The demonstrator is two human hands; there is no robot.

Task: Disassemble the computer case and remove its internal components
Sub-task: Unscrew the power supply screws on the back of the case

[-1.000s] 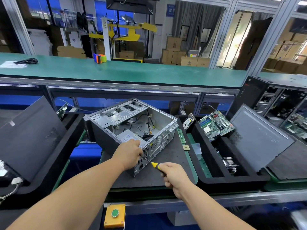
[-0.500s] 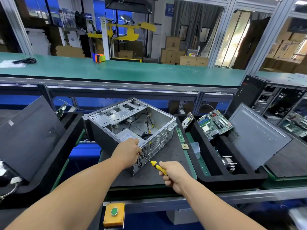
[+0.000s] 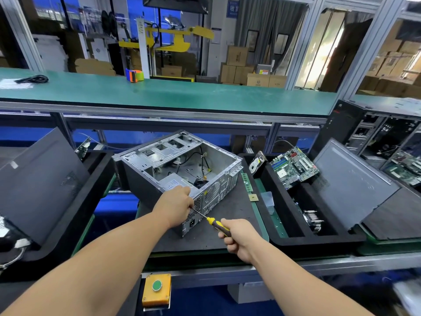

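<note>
An open grey computer case (image 3: pixel 159 165) lies on its side on a dark mat (image 3: pixel 232 215), its power supply (image 3: pixel 175 183) still inside at the near corner. My left hand (image 3: pixel 175 205) grips that near rear corner of the case, over the power supply. My right hand (image 3: pixel 237 236) holds a yellow-and-black screwdriver (image 3: pixel 216 224) by the handle. Its thin shaft points up and left to the case's rear panel, where the tip disappears under my left hand.
A black foam tray (image 3: pixel 314 238) to the right holds a motherboard (image 3: pixel 293 169), a hard drive (image 3: pixel 256 165) and a heatsink (image 3: pixel 313 218). Side panels lean at left (image 3: pixel 38 185) and right (image 3: pixel 350 185). Memory sticks (image 3: pixel 247 182) lie on the mat. A yellow button box (image 3: pixel 156 289) hangs below.
My right hand has drawn slightly back and right with the screwdriver; my left hand stays on the case corner. The view has barely shifted.
</note>
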